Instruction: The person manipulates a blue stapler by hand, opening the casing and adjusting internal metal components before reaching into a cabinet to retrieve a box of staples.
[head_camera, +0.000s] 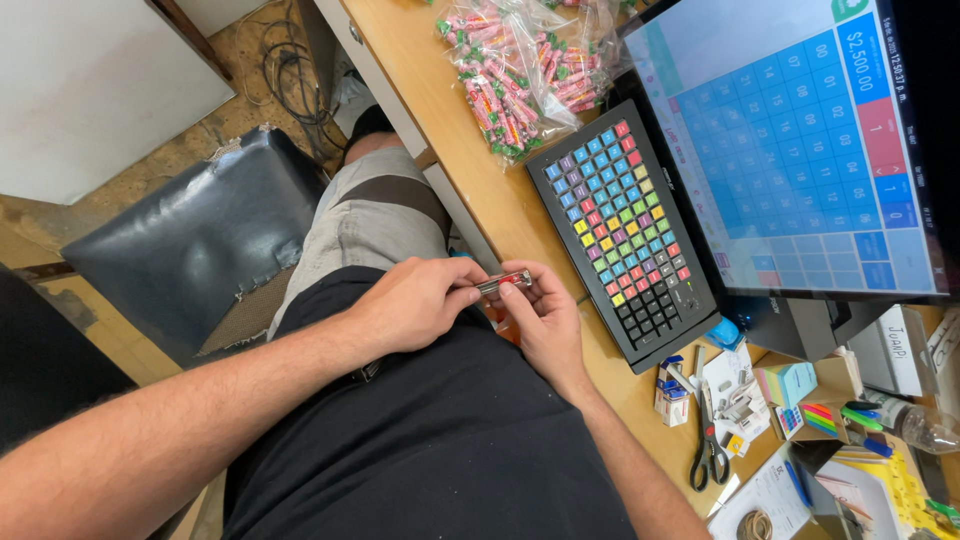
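Observation:
My left hand (420, 300) and my right hand (545, 320) meet above my lap at the desk's front edge. Between their fingertips they hold a small shiny metal piece with a red part (503, 283), lying level. The left hand's thumb and forefinger pinch its left end, and the right hand's fingers grip its right end. What kind of thing it is I cannot tell. A black keypad with many coloured keys (625, 230) lies on the wooden desk (480, 170) just right of the hands.
A touch screen with a blue grid (800, 140) stands behind the keypad. Clear bags of wrapped sweets (520, 70) lie further along the desk. Scissors (710, 440), sticky notes (785, 380), markers and small boxes crowd the near right. A worn black chair seat (190, 240) is at left.

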